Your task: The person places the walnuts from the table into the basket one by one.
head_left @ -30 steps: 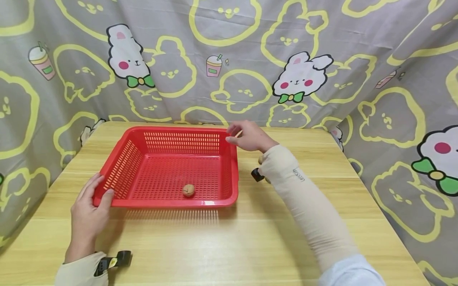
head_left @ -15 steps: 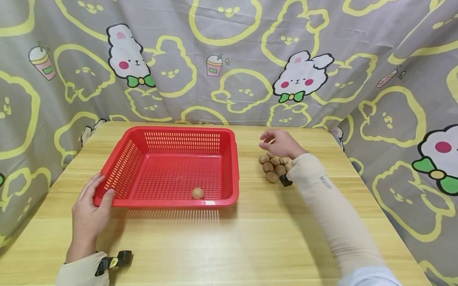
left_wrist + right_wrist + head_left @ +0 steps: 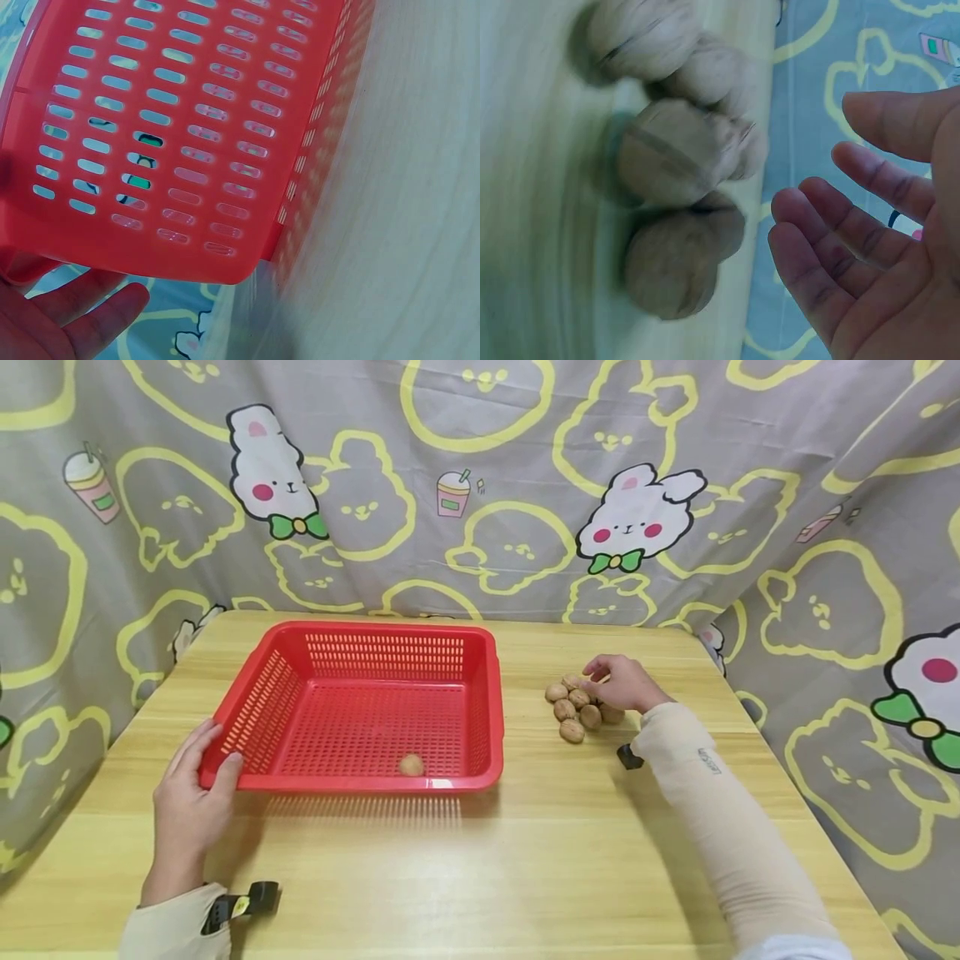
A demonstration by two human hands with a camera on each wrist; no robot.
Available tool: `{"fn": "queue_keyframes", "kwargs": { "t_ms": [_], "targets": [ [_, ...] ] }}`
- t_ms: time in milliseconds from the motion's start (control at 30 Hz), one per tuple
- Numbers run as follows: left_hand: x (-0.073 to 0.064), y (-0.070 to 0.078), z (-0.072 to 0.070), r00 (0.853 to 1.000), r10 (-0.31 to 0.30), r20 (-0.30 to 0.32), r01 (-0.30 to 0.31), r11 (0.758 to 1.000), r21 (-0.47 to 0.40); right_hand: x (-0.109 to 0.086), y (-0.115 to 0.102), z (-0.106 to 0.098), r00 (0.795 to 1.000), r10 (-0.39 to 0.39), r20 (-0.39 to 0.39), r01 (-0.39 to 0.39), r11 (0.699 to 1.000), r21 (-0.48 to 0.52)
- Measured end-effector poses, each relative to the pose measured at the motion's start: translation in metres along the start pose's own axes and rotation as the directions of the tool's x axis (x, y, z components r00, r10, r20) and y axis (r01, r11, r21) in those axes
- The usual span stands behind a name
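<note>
A red plastic basket (image 3: pixel 405 783) with slotted walls stands on the left half of the table. My left hand (image 3: pixel 191 797) grips its front left corner, thumb over the rim and fingers outside the wall; the left wrist view shows the fingers (image 3: pixel 105 311) below the corner. Inside the basket, one walnut (image 3: pixel 411 765) lies near the front wall. To the right of the basket several walnuts (image 3: pixel 572 731) are clustered on the wood. My right hand (image 3: pixel 628 683) hovers at the back right of that cluster, fingers loosely bent. Its palm holds nothing in the right wrist view.
A light wooden table (image 3: pixel 480 877) carries everything. Behind it and along both sides hangs a grey curtain (image 3: pixel 517 443) with cartoon prints. Small black wrist cameras (image 3: pixel 262 897) stick out from both sleeves.
My right hand has moved from the basket's right rim over to the walnut cluster and lowered. The walnut in the basket has rolled slightly to the right. My left hand keeps its grip.
</note>
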State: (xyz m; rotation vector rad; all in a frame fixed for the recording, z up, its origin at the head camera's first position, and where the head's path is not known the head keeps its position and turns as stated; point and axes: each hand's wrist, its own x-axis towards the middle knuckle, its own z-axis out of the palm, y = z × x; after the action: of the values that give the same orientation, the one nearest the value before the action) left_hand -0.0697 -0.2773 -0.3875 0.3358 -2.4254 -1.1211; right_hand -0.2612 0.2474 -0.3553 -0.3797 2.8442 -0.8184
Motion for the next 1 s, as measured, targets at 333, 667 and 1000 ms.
{"fn": "queue_keyframes", "kwargs": {
  "t_ms": [333, 667, 1000],
  "targets": [
    [0.006, 0.004, 0.0, 1.0, -0.003, -0.006, 0.003, 1.0, -0.004, -0.002, 0.02, -0.003, 0.996, 0.056, 0.063, -0.051, 0.996, -0.078],
    [-0.007, -0.005, -0.002, 1.0, 0.009, -0.003, -0.009, 1.0, 0.001, -0.01, 0.037, 0.011, 0.976, 0.111, 0.185, -0.1, 0.993, -0.069],
    [-0.001, 0.0, 0.001, 1.0, 0.009, 0.0, -0.009, 1.0, -0.001, -0.013, 0.039, 0.0, 0.975, 0.091, 0.203, -0.08, 0.995, -0.062]
  ]
}}
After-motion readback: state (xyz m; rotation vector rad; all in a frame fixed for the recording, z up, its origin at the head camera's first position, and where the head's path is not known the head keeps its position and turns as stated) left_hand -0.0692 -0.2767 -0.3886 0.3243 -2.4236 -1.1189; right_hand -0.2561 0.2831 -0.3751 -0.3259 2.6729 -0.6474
